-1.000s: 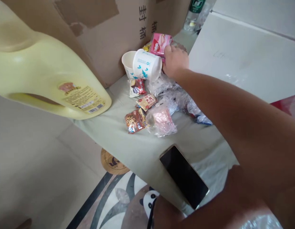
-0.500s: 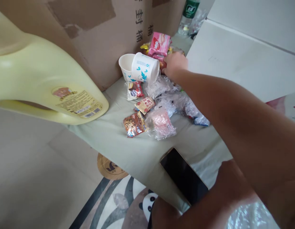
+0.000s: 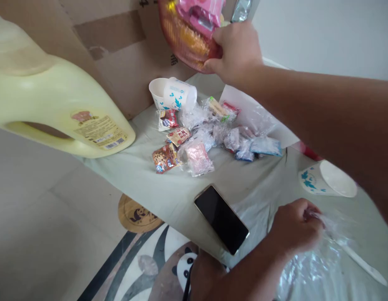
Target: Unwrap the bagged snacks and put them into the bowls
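My right hand (image 3: 236,52) is raised at the top of the view, shut on a red net bag of snack packets (image 3: 189,29) with pink wrappers inside, held in front of the cardboard box. My left hand (image 3: 295,228) is low at the right, fingers closed on a clear plastic bag (image 3: 313,263) lying on the green-clothed table (image 3: 143,175). A dark phone (image 3: 221,218) lies at the table's front edge, just left of that hand.
Several small snack packets (image 3: 181,146) and crumpled wrappers lie in the middle of the table. Two paper cups (image 3: 173,93) sit at the back, another paper cup (image 3: 327,184) lies on its side at the right. A big yellow jug (image 3: 56,113) lies at the left. A cardboard box (image 3: 118,46) stands behind.
My right hand has lifted the bag of snacks up off the table from beside the cups. My left hand has come into view, gripping the clear plastic bag. The view shifted right.
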Demonstrator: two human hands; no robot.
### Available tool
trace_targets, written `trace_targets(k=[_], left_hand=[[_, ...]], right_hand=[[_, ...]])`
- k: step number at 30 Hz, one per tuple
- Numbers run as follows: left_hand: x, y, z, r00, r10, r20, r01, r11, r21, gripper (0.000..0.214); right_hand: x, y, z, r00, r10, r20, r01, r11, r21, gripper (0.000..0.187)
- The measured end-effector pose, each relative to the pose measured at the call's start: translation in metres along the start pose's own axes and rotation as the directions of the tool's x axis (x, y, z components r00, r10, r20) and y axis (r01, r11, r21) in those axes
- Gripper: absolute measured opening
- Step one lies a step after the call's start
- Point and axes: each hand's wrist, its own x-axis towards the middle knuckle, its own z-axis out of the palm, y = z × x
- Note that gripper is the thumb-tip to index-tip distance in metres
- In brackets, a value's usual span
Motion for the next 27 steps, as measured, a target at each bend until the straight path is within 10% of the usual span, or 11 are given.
trace_targets(k=[5, 9, 14, 19, 27], left_hand=[[-0.005, -0.008, 0.022, 0.998, 0.064, 0.019, -0.066, 0.993, 0.097, 0.024], [-0.009, -0.012, 0.031, 0.991, 0.128, 0.03, -0.131, 0.953, 0.274, 0.029], [-0.005, -0.02, 0.041, 0.982, 0.187, 0.0, -0.174, 0.911, 0.373, 0.026], [0.009, -0.029, 0.04, 0.98, 0.197, -0.026, -0.182, 0.942, 0.281, 0.015], [0.017, 0.005, 0.003, 0.902, 0.156, -0.402, -0.207, 0.974, -0.087, 0.008]], right_hand=[[-0.092, 0.0, -0.056, 0.996, -0.053, -0.069, 0.058, 0.996, 0.074, 0.038], [-0.173, 0.033, -0.055, 0.999, 0.027, -0.03, -0.015, 0.934, 0.357, 0.042], [-0.22, 0.071, -0.022, 0.928, 0.339, 0.154, -0.316, 0.5, 0.806, 0.03], [-0.216, 0.096, -0.018, 0.839, 0.525, 0.142, -0.243, 0.128, 0.961, 0.038], [-0.249, 0.155, -0.068, 0.926, 0.377, -0.012, -0.154, 0.406, 0.901, 0.045]])
